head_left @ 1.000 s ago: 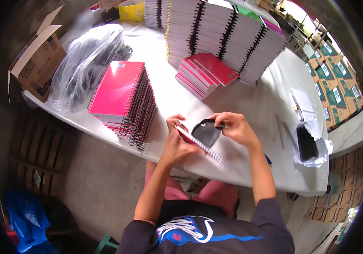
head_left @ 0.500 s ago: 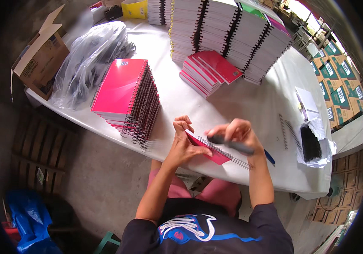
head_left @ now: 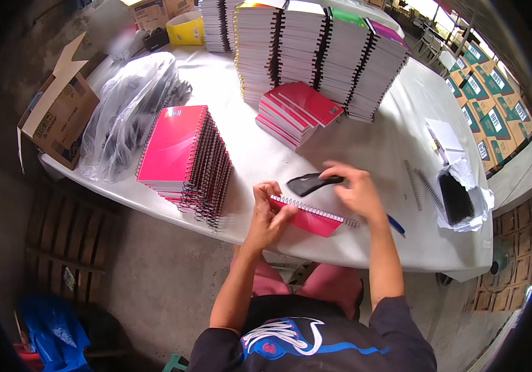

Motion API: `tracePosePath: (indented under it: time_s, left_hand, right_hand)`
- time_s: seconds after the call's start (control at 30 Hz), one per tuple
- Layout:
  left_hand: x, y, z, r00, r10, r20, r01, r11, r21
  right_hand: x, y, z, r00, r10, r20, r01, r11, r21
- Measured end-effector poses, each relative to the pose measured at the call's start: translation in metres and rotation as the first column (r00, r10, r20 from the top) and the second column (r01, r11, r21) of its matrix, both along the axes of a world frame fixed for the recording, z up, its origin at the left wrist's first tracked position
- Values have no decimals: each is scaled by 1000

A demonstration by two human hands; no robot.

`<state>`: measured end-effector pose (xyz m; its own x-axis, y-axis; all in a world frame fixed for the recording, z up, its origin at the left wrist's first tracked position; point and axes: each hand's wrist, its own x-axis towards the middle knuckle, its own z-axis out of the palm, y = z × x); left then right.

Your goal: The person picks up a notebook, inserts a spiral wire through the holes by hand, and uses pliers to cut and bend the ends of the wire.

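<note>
A pink spiral-bound notebook (head_left: pixel 308 217) lies flat near the front edge of the white table (head_left: pixel 365 155), its wire coil running along the far long side and sticking out a little past its right end. The left hand (head_left: pixel 267 208) pinches the notebook's left end, fingers curled over the coil and thumb against the cover, so its grip is closed on the notebook. The right hand (head_left: pixel 357 192) hovers just above the notebook's right part, its grip closed around a flat black tool (head_left: pixel 311 183) whose wider end points left, above the coil and apart from it. Just right of that hand a blue pen (head_left: pixel 396 225) lies on the table, partly hidden by the wrist. Left of the hands stands a tall stack of pink spiral notebooks (head_left: pixel 182 158), coils facing the person. Beyond the hands sits a lower, fanned stack of red notebooks (head_left: pixel 297 111), and behind it rise high stacks of bound books (head_left: pixel 321 53) with pale page edges and dark spines. To the right, loose wire coils (head_left: pixel 421 186) lie on the table beside a torn white wrapper holding black coils (head_left: pixel 458 198). At the table's left end lies a crumpled clear plastic bag (head_left: pixel 126 115), and next to it an open cardboard box (head_left: pixel 58 108). A yellow box (head_left: pixel 185 28) stands at the far edge.
</note>
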<state>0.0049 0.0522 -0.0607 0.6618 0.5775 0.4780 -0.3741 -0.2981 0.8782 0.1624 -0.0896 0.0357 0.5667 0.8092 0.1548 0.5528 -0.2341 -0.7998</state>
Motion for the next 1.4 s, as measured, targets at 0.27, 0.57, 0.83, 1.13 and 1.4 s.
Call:
tracePosePath:
  time_s: [0.27, 0.57, 0.83, 1.13, 1.4]
  left_hand:
    - [-5, -26, 43, 993, -65, -103, -13, 787, -616]
    - [13, -62, 65, 961, 253, 108, -256, 967, 13]
    - [12, -66, 66, 936, 283, 211, -331, 911, 245]
    - [12, -72, 58, 908, 335, 253, -395, 885, 246]
    - [6, -60, 84, 944, 194, 266, -72, 909, -410]
  right_hand:
    - [-57, -138, -51, 757, -349, 552, 585, 738, -337]
    - [-109, -84, 28, 854, -296, 428, 243, 954, 176]
    - [-111, -66, 36, 888, -222, 404, 194, 975, 109]
    - [-96, -80, -4, 962, -47, -270, 116, 963, 243]
    - [-41, -127, -46, 657, -444, 610, 677, 704, -216]
